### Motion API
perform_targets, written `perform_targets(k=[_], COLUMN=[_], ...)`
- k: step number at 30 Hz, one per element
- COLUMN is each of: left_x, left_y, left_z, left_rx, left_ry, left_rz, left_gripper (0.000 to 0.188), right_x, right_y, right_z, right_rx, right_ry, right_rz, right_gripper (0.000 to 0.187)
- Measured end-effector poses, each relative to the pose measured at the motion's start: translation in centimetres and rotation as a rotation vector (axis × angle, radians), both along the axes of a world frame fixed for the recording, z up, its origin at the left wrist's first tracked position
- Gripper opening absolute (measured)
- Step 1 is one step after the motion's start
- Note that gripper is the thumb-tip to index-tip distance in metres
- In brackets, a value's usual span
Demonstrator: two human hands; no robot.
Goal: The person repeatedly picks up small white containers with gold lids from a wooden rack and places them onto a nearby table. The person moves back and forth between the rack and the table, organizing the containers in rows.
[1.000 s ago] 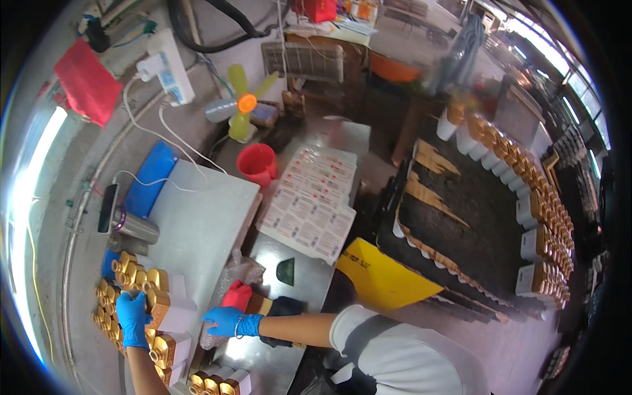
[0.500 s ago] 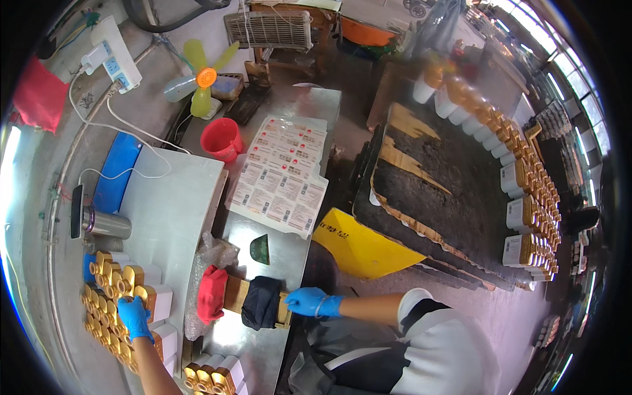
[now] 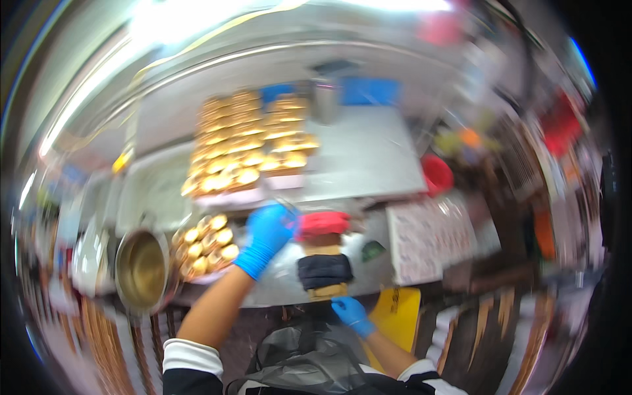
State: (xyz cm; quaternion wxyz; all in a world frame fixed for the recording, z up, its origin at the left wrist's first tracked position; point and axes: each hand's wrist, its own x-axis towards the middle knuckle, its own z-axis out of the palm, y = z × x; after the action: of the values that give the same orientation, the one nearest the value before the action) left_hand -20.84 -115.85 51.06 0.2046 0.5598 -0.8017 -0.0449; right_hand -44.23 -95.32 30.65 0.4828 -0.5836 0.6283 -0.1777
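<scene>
My left hand, in a blue glove, is over the metal table, left of a red cloth bundle. Its fingers curl round something mostly hidden and blurred, a greyish edge showing at the top. My right hand, also gloved in blue, is at the near table edge, beside the end of a wooden block. Its fingers are loosely stretched, with nothing seen in them. A black cloth bundle lies across the wood. Gold-topped white containers stand in rows at the back; a smaller group is left of my left hand.
A large metal pot stands at the left. Printed sheets lie on the right of the table, with a red cup behind. A dark green piece is near the bundles. A yellow panel is at lower right.
My view has swung left, blurring much of the scene. My left hand has left the rows of gold-topped containers and come nearer, beside the red bundle. My right hand stays near the wood's end.
</scene>
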Motion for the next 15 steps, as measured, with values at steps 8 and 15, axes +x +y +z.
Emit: perform_targets(k=[8,15], left_x=[9.3,1.1], left_y=[39.5,71.3], left_z=[-10.9,-13.5], left_rx=[0.906,0.672], left_ry=[0.107,0.450], left_rz=[0.649,1.884], left_gripper=[0.028,0.027], right_x=[3.8,13.5], right_y=[-3.8,-0.7], right_z=[-4.5,-5.8], right_rx=[-0.014,0.165], right_ry=[0.027,0.148], right_rz=[0.766,1.275], right_gripper=[0.027,0.027])
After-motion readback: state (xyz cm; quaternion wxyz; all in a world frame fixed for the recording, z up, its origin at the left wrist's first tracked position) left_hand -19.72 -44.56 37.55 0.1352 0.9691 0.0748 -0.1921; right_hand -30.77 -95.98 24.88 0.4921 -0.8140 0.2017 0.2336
